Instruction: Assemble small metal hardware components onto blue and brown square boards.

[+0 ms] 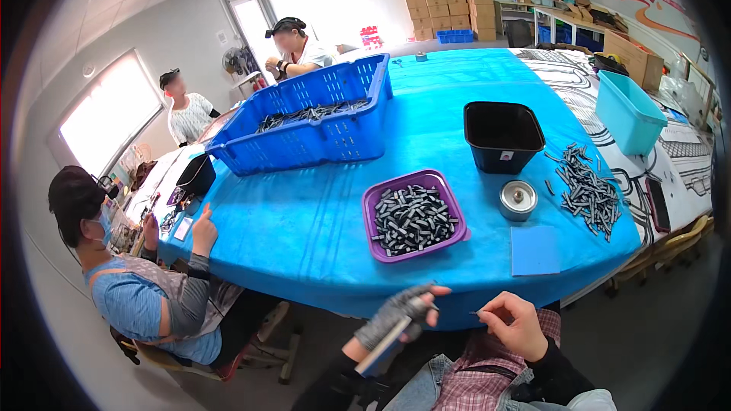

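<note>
Nearest the camera, a blurred, gloved left hand (403, 310) had a pale rod (383, 344) along it, its grip impossible to tell, while the bare right hand (519, 327) pinched a tiny dark piece (476, 313) just in front of the bench (304, 221). A purple tray (370, 221) there brimmed with short dark pieces (415, 221), left of a loose heap (588, 194) of similar ones; work appeared under way with plenty remaining, though which batch was finished could not be told.

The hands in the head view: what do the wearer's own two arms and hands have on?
The left hand wears a mottled dark-grey glove with open finger ends; the right hand has no glove. Both forearms have black sleeves.
</note>
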Available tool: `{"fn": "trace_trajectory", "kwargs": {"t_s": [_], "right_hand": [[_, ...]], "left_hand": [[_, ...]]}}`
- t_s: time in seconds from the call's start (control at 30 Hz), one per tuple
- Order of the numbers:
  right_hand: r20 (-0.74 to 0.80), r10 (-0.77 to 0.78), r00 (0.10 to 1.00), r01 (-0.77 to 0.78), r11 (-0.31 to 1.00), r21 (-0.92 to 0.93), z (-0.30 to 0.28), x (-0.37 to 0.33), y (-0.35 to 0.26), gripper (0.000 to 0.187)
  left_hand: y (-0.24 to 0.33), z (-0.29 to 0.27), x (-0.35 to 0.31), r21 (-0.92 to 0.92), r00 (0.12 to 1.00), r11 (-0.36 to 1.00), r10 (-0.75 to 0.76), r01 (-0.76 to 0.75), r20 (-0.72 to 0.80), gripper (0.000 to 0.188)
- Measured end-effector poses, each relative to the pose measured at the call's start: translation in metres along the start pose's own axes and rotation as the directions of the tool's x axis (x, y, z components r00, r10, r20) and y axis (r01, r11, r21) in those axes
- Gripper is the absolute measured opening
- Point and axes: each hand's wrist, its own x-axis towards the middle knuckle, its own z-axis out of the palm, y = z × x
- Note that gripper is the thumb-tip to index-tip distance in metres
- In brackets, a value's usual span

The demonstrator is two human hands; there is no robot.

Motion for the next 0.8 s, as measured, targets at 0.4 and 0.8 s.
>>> {"fn": "trace_trajectory", "kwargs": {"t_s": [0.4,0.8], "right_hand": [[0.142,-0.117,0.983,0.127,0.99,-0.067,0.034,0.031,-0.012,0.009],[0.155,-0.097,0.983,0.116,0.986,-0.122,0.029,0.028,-0.007,0.011]], "left_hand": [[0.007,-0.011,0.001,0.112,0.991,0.987,0.125,-0.119,-0.043,0.038],[0.293,-0.27,-0.065,0.169,0.533,0.685,0.677,-0.709,-0.507,0.042]]}}
